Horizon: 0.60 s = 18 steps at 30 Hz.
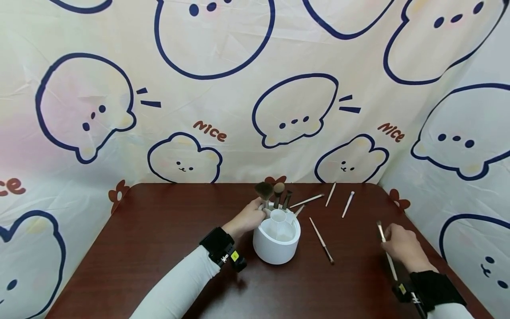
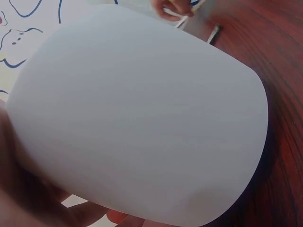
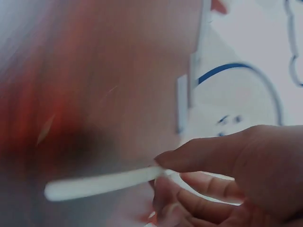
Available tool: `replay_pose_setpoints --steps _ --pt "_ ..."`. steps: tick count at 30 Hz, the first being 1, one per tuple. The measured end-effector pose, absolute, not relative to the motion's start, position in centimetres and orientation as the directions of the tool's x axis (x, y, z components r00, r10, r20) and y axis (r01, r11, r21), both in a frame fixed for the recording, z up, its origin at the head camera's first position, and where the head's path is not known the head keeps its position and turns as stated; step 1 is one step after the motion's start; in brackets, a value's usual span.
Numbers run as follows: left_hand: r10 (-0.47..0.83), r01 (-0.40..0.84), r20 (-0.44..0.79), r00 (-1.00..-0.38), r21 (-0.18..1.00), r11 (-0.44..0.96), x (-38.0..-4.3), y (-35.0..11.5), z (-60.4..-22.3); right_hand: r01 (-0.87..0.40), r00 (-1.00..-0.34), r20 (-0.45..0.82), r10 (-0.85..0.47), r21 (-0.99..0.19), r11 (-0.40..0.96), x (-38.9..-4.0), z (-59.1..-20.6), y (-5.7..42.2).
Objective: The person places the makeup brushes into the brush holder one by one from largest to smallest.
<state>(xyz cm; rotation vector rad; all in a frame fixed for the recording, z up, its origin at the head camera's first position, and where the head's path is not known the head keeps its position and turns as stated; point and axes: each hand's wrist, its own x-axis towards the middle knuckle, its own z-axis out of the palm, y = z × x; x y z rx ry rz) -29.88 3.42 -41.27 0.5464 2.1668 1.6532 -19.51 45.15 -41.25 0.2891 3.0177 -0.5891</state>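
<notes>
A white round makeup brush holder with several compartments stands on the table near its middle. My left hand grips it at the back left of its rim; in the left wrist view the white wall fills most of the picture, with the fingers around its edge. A dark fan brush and a round-headed brush stand upright in the holder's back. Over the table's right side, my right hand pinches a white-handled makeup brush between thumb and fingers. Its handle looks blurred in the right wrist view.
Several makeup brushes lie on the brown table: one brush right of the holder, another brush farther back, a third brush by the back edge. A patterned cloth hangs behind and along the right side.
</notes>
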Motion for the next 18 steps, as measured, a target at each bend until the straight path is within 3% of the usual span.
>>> replay_pose_setpoints --steps 6,12,18 --pt "0.485 0.083 -0.052 -0.873 0.964 0.253 -29.6 3.3 -41.2 0.030 -0.979 0.170 0.108 -0.411 0.911 -19.6 -38.3 40.3" --pt "0.496 0.090 -0.050 -0.867 0.963 0.255 -29.5 3.2 -41.2 -0.176 -0.886 0.461 0.055 -0.442 0.880 -19.3 -35.4 35.1" --pt "0.531 0.090 -0.050 -0.846 0.968 0.234 -29.4 2.9 -41.1 -0.368 -0.837 0.547 -0.008 -0.552 0.748 -19.3 -33.7 30.9"
